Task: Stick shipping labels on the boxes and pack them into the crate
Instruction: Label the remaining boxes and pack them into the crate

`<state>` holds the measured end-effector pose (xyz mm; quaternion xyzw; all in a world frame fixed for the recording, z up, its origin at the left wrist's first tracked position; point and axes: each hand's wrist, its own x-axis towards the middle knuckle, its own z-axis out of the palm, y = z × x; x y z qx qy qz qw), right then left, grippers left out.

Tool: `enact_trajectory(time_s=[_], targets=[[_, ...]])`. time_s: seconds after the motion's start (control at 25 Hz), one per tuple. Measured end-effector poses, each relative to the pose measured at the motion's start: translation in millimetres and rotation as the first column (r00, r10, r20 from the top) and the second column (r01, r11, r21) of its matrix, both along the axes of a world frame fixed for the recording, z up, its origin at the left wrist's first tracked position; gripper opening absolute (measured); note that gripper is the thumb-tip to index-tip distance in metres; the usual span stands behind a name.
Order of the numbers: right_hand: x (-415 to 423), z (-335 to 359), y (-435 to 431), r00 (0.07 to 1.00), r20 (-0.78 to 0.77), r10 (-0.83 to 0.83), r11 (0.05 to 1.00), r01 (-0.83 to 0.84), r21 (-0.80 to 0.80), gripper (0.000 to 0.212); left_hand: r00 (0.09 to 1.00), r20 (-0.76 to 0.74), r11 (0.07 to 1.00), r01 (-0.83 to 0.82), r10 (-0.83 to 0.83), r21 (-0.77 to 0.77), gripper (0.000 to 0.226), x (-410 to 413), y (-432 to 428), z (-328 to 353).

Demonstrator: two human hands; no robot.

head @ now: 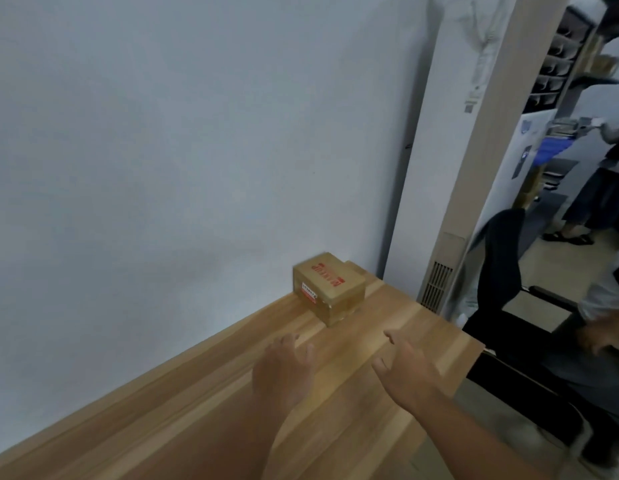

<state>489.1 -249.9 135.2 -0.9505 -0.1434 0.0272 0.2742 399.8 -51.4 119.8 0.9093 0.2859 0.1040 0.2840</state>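
Box: cardboard box (330,289) at the far end of the bench (197,410), by the wall, with a label on its near-left side.
Hands: our left hand (284,370) and right hand (410,372) are empty, fingers spread.
Bearing: we see the box ahead, between both hands; the left looks slightly nearer.
Long axis: far-left to near-right.

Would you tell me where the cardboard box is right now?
In the head view, the box sits at the table's far corner by the wall, beyond the left hand and right hand.
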Motion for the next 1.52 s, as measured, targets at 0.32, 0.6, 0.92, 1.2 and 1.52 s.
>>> enact_trajectory(time_s=[0.32,0.6,0.92,1.2,1.52], targets=[[178.9,-19.0,33.7,0.994,-0.021,0.103,0.994,-0.104,-0.024,0.049,0.993,0.014,0.992,-0.113,0.114,-0.053,0.051,159.9,17.0,-22.2],[326.2,-83.9,95.7,0.959,-0.125,0.254,0.967,-0.254,0.011,0.051,0.934,-0.085,0.921,-0.357,0.348,-0.156,0.054,264.1,42.6,-73.2],[450.8,-170.3,140.5,0.892,-0.326,0.313,0.949,-0.283,0.136,0.081,0.911,-0.069,0.909,-0.411,0.406,-0.068,0.06,375.7,54.2,-126.9],[442.3,-179.2,145.5,0.853,-0.396,0.34,0.938,-0.275,0.212,0.045,0.944,-0.172,0.953,-0.296,0.281,-0.068,0.063,376.5,43.6,-161.0],[372.9,-156.9,150.6,0.838,-0.22,0.5,0.8,-0.349,0.489,0.063,0.824,-0.088,0.639,-0.497,0.56,-0.587,0.099,316.2,72.3,-148.4]])
